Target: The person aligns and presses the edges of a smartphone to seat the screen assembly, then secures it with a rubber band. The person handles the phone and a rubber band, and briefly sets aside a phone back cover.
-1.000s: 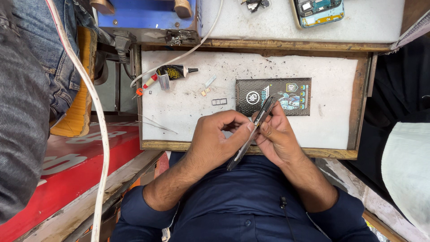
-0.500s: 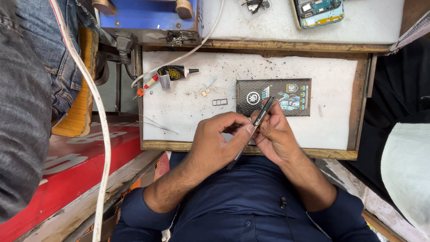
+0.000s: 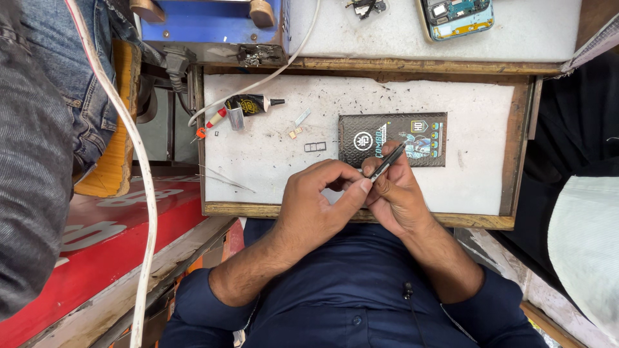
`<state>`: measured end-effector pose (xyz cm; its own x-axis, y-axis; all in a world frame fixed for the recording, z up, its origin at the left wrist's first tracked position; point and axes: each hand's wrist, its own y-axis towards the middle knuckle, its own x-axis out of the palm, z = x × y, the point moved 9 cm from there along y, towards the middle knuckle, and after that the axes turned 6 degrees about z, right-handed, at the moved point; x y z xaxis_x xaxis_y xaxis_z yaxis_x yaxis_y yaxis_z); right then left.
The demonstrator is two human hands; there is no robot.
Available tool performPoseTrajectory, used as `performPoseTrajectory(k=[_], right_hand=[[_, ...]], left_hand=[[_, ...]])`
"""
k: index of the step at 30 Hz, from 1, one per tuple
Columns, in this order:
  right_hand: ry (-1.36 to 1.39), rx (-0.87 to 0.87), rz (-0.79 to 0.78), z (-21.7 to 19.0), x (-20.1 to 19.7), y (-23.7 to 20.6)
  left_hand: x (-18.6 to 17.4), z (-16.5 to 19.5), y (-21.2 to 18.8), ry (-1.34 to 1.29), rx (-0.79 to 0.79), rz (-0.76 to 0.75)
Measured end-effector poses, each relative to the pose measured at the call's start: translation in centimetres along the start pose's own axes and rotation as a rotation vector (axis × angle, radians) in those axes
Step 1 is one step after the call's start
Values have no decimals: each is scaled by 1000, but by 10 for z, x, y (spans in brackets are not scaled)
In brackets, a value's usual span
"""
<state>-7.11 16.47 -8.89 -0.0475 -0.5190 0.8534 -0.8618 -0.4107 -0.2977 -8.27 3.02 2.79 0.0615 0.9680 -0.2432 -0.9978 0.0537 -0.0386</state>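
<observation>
Head view: both hands meet over the near edge of the white, speckled worktop (image 3: 271, 154), just inside its wooden rim. The right hand (image 3: 396, 196) pinches a slim dark metal tool (image 3: 387, 162), fingers closed about its lower half; the long axis runs diagonally, tip pointing up and right over the dark rectangular printed packet (image 3: 392, 139) lying mid-worktop. The left hand (image 3: 316, 206) lies immediately left, thumb and forefinger curled closed and touching the right hand's fingers at the tool's lower end; whether they grip a small part cannot be told. Both forearms rise from the near edge, converging. A black adhesive tube (image 3: 253, 103) rests near the far left corner.
</observation>
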Motion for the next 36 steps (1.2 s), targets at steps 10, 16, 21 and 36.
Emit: performPoseTrajectory(k=[10,16,21,36], right_hand=[[144,35,-47,5,-5,0],[105,5,-20,3,-4,1],[59,-56,13,0,-10,-1],[-1563,-822,56,-101,58,-20]], left_hand=[[3,-17,-5,-170,-53,-73],[-3,4,-6,-81,80,-58],[-6,21,-6,96,152,-38],[-2,10,16,515,354,-39]])
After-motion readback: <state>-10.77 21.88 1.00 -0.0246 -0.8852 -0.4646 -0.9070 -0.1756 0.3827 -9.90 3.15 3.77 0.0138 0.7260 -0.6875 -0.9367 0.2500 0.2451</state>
